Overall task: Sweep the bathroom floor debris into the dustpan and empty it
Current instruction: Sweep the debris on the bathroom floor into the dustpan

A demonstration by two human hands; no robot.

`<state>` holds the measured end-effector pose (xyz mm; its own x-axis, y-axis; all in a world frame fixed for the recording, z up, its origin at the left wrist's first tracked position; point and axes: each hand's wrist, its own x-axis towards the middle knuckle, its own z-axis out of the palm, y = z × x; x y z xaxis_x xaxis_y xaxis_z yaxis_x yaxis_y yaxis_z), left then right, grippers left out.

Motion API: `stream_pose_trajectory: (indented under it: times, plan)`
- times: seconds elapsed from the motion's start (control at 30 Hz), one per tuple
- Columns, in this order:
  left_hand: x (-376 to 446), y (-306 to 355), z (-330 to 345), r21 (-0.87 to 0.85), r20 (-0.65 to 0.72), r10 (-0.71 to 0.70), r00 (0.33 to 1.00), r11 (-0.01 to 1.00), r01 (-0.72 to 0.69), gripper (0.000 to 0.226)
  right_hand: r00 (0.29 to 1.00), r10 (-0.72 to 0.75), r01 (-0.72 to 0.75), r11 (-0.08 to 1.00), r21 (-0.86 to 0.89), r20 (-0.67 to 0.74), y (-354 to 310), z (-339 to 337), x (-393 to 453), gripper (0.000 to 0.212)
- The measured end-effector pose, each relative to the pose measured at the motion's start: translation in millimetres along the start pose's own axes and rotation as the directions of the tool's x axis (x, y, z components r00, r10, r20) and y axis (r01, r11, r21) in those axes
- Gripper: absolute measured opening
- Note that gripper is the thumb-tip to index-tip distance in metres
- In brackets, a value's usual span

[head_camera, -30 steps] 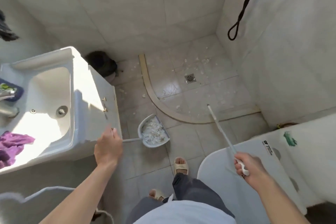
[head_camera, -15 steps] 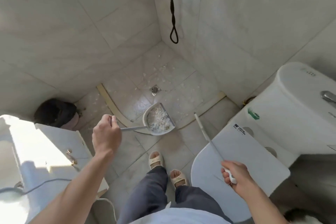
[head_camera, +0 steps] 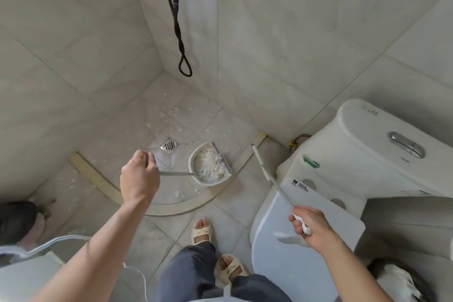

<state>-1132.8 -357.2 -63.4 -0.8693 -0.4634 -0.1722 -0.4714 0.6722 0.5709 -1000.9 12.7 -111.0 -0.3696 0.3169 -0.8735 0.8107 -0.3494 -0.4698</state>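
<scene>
Left hand [head_camera: 138,179] grips dustpan [head_camera: 209,167] handle; right hand [head_camera: 312,227] grips broom [head_camera: 272,179].

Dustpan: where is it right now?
Head view, centre: the dustpan, full of white debris, is held by its handle in the left hand, just right of the floor drain, inside the curved shower threshold.

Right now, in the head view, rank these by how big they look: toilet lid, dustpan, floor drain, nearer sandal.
1. toilet lid, largest, though nearness to the camera inflates it
2. dustpan
3. nearer sandal, close to the dustpan in apparent size, so unsure
4. floor drain, smallest
</scene>
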Motion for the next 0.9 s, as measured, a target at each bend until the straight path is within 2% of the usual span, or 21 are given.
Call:
stream_pose_trajectory:
  times: [0.2, 0.27, 0.3, 0.4, 0.5, 0.63, 0.9]
  plan:
    - [51, -5, 3, 0.028, 0.087, 0.044, 0.995, 0.999, -0.047, 0.031, 0.997, 0.056, -0.05, 0.99, 0.131, -0.043, -70, 51, 73, 0.015]
    - [64, -12, 2, 0.057, 0.085, 0.039, 0.996, 0.997, -0.044, 0.03, 0.993, 0.101, -0.093, 0.988, 0.126, -0.059, -74, 74, 92, 0.01]
    - [69, -15, 0, 0.06, 0.084, 0.029, 0.996, 0.998, -0.034, 0.029, 0.991, 0.115, -0.107, 0.988, 0.113, -0.069, -72, 85, 97, 0.006]
    - [83, -24, 1, 0.086, 0.086, 0.009, 0.996, 0.996, -0.017, 0.029, 0.977, 0.184, -0.176, 0.981, 0.085, -0.103, -49, 112, 101, 0.02]
    - [89, -25, 1, 0.081, 0.084, 0.004, 0.996, 0.997, -0.011, 0.03, 0.963, 0.26, -0.258, 0.966, 0.035, -0.066, -14, 126, 71, 0.019]
    - [87, -19, 2, 0.08, 0.044, -0.022, 0.999, 0.997, 0.018, 0.025, 0.948, 0.315, -0.316, 0.948, 0.022, 0.053, 9, 100, 25, 0.012]
    - [57, -39, -20, 0.105, -0.08, -0.072, 0.994, 0.991, 0.08, 0.028, 0.939, 0.293, -0.324, 0.93, 0.171, 0.182, -29, 33, 2, 0.011]
